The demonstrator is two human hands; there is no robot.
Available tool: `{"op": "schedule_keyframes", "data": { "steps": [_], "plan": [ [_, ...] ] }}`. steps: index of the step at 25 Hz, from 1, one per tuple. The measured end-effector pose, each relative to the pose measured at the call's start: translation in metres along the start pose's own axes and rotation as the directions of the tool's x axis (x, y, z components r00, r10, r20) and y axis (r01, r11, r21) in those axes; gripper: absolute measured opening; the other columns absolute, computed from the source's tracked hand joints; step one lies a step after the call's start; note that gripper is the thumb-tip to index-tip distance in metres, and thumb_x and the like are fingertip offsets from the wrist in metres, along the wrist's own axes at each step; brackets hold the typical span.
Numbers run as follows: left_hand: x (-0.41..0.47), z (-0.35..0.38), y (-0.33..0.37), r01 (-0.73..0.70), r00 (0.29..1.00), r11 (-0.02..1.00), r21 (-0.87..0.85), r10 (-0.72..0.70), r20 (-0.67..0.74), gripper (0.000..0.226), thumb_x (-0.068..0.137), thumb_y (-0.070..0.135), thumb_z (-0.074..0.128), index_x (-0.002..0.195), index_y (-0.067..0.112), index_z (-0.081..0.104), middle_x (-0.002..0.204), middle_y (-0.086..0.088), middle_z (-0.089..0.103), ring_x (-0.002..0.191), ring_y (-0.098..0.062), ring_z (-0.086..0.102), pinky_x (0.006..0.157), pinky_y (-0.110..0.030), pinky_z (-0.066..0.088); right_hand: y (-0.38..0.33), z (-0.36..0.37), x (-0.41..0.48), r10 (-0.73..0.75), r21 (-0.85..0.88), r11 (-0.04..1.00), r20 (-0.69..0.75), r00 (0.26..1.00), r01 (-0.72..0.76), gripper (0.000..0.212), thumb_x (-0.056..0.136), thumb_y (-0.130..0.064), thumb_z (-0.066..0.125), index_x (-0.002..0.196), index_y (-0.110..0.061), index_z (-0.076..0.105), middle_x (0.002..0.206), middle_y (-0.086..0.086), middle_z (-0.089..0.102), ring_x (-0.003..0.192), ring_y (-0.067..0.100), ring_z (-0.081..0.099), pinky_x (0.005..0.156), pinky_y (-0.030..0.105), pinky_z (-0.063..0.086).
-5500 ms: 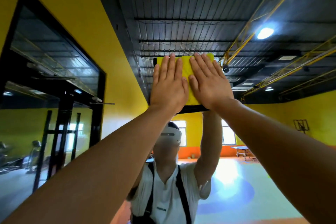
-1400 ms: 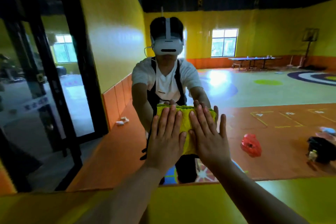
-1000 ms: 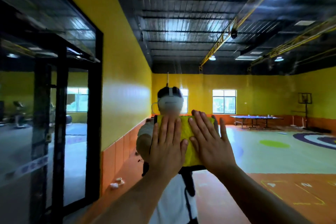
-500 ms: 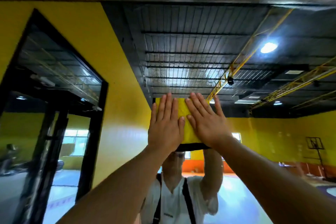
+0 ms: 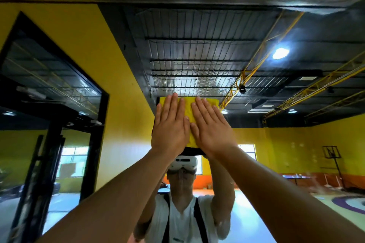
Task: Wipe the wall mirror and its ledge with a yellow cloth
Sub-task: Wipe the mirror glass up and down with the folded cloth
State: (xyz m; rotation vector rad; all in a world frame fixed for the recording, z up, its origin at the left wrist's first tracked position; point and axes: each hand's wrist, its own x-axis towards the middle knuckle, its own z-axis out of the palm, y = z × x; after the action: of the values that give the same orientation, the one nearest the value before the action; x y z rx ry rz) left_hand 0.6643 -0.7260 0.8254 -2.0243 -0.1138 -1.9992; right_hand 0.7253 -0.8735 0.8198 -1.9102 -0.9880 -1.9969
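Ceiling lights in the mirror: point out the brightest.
The round lamp at upper right, beside the yellow truss; it glares large and blue-white, while the other lamps lower down are small and dim.

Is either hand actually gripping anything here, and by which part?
Nothing is gripped. The left hand and right hand lie flat, fingers straight, pressing on the back of the yellow cloth against the mirror.

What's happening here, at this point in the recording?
A person is wiping the wall mirror. The left hand and right hand both press flat, fingers straight, on a yellow cloth held against the glass, high up. Their reflection shows beneath it, arms raised. The ledge is out of view.
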Motion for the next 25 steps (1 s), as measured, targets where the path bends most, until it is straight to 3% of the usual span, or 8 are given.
{"op": "schedule_keyframes", "data": {
  "steps": [6,11,16,21,25],
  "plan": [
    [0.025,0.019,0.083,-0.005,1.000,1.000,-0.027,0.006,0.021,0.064,0.106,0.039,0.007,0.164,0.013,0.012,0.173,-0.008,0.002,0.159,-0.023,-0.007,0.129,-0.048,-0.001,0.090,-0.018,-0.014,-0.011,-0.073,0.997,0.062,0.998,0.015,0.065,0.106,-0.046,0.017,0.162,-0.014,0.022,0.171,0.004,0.014,0.158,0.017,0.007,0.128,0.043,0.013],
    [0.020,0.018,0.081,-0.016,1.000,1.000,-0.005,0.016,-0.017,0.062,0.106,0.037,0.013,0.164,0.016,0.015,0.173,-0.007,0.008,0.160,-0.022,0.001,0.129,-0.048,0.008,0.085,-0.029,-0.006,0.083,0.128,0.987,0.112,0.990,-0.097,0.074,0.099,-0.054,0.005,0.163,-0.021,0.020,0.172,-0.003,0.010,0.158,0.011,0.000,0.127,0.030,-0.005],
    [0.013,0.013,0.081,-0.012,1.000,1.000,0.001,0.012,0.025,0.059,0.108,0.043,0.012,0.165,0.026,0.008,0.173,-0.004,0.001,0.160,-0.020,-0.005,0.129,-0.046,0.005,0.081,-0.015,-0.018,0.048,-0.005,0.999,-0.002,0.999,-0.048,0.067,0.106,-0.047,0.012,0.163,-0.013,0.020,0.171,0.007,0.015,0.159,0.021,0.008,0.129,0.041,0.006],
    [-0.025,0.012,0.080,-0.035,0.999,0.999,0.006,0.035,0.020,0.058,0.109,0.038,0.021,0.165,0.022,0.016,0.173,-0.007,0.007,0.160,-0.022,0.001,0.128,-0.048,0.009,0.067,-0.004,-0.052,0.029,0.010,1.000,-0.015,0.999,-0.029,0.065,0.106,-0.041,0.020,0.163,-0.010,0.016,0.171,0.010,0.009,0.159,0.024,0.004,0.129,0.044,0.007],
    [-0.063,0.006,0.083,-0.024,0.999,1.000,0.001,0.024,0.040,0.058,0.109,0.036,0.022,0.165,0.020,0.017,0.172,-0.008,0.008,0.160,-0.024,0.003,0.128,-0.049,0.010,0.054,-0.002,-0.088,0.005,0.038,0.999,-0.067,0.998,-0.003,0.063,0.106,-0.037,0.027,0.161,-0.007,0.025,0.169,0.013,0.018,0.158,0.028,0.013,0.127,0.049,0.016]
  ]
}}
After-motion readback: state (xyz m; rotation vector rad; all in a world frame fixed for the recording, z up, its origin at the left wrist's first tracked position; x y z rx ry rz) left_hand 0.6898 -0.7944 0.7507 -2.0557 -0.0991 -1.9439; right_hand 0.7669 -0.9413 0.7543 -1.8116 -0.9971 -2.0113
